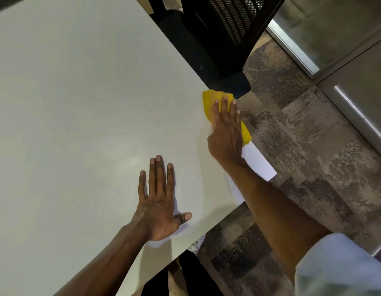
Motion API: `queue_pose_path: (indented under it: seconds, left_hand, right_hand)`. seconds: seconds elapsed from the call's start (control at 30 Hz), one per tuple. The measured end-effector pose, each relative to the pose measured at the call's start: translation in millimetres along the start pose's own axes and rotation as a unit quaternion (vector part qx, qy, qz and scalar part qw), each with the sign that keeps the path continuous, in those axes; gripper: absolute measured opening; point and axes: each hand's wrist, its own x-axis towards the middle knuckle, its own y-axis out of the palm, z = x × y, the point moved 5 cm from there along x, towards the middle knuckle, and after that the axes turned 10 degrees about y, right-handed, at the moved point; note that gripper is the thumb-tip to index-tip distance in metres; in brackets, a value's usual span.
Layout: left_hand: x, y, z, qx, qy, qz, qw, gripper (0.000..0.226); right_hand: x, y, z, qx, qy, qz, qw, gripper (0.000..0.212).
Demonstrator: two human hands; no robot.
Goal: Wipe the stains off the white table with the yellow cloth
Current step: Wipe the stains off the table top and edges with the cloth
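Note:
The white table [78, 103] fills the left and middle of the head view. A yellow cloth [211, 101] lies at the table's right edge, partly hanging over it. My right hand [227, 133] presses flat on the cloth, fingers stretched forward, covering its middle. My left hand [158, 201] rests flat on the bare tabletop nearer to me, fingers spread, holding nothing. I can make out no distinct stains on the visible surface.
A black mesh-backed chair [217, 39] stands against the table's far right edge, just beyond the cloth. Patterned grey-brown carpet [302, 167] lies to the right. A glass partition with metal frames [345, 71] runs along the far right.

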Motion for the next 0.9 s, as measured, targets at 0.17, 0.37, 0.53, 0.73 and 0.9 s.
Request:
queue_pose_path:
  seconds: [0.17,0.37,0.53,0.73,0.9]
  left_hand:
    - [-1,-1,0,-0.023,0.003,0.008,1.0,0.132]
    - [1,-1,0,-0.01,-0.011,0.016,1.0,0.135]
    - [1,-2,-1,-0.018,-0.01,0.029,0.999,0.134]
    - [1,0,0,-0.024,-0.001,0.038,0.999,0.136]
    - [2,2,1,-0.045,0.014,0.047,0.998,0.145]
  right_hand:
    - [-105,28,11,0.014,-0.135,0.028,0.99,0.08]
    - [-46,22,38,0.022,-0.182,0.037,0.982,0.085]
    - [-5,2,17,0.027,-0.085,0.005,0.996,0.088]
    - [-71,13,-8,0.039,-0.008,-0.024,0.999,0.083]
    - [-211,38,-16,0.056,-0.072,0.014,0.996,0.079]
